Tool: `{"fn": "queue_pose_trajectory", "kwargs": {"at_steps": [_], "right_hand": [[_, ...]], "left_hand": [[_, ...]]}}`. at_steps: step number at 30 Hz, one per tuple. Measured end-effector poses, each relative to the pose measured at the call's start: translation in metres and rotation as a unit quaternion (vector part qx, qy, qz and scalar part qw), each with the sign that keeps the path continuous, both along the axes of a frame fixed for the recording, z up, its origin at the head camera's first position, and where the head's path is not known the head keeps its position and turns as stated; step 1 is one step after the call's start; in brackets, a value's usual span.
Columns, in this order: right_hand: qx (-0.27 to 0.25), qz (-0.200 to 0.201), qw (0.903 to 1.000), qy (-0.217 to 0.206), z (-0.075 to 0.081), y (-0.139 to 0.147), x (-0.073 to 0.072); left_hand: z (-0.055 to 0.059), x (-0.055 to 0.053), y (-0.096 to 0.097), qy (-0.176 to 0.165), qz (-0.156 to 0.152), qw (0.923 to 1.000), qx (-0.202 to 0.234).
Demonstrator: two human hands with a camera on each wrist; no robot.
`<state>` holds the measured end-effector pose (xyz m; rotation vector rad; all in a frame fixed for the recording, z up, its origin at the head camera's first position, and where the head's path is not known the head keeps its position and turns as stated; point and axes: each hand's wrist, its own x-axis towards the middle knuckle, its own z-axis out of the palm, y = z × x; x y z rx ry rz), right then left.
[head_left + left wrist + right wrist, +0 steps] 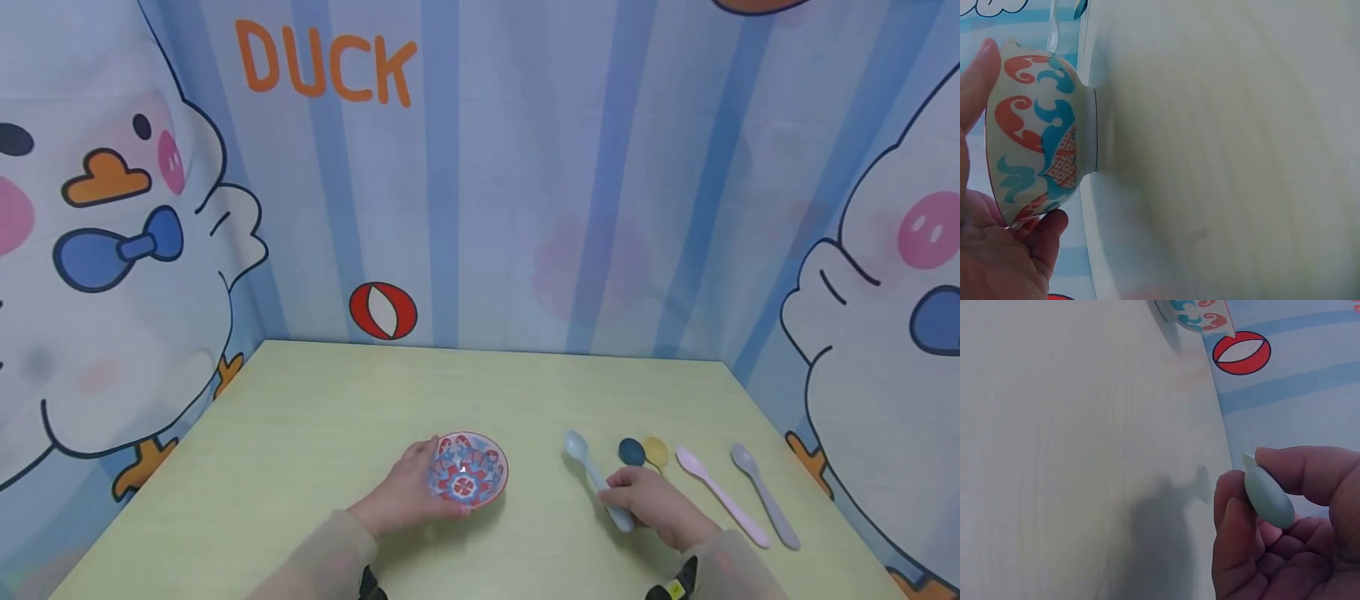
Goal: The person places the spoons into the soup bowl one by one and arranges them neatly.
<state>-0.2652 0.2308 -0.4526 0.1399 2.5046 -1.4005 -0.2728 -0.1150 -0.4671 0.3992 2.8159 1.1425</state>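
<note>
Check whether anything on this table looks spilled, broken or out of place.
Nothing stands out. The left hand holds the patterned bowl, the right hand pinches the pale blue spoon, and the pink spoon and lavender spoon lie on the table; no spill or damage shows.

A white bowl (468, 469) with red and blue swirls is being held upright. To its right, a pale blue-green spoon (596, 477) is being held above the table (337, 392), rounded head pointing toward the back.
</note>
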Motion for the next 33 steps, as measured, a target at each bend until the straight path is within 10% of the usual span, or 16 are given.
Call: {"fn": "queue_pose_trajectory", "kwargs": {"at_steps": [18,33], "right_hand": [[-0.053,0.077,0.9952,0.028,0.038,0.009,-0.015],[-0.053,0.031,0.9973,0.041,0.054,0.007,-0.023]], "left_hand": [[0.002,0.0,0.028,0.009,-0.034,0.9993,-0.014],[0.004,0.003,0.034,-0.001,-0.04,0.9991,-0.012]]}}
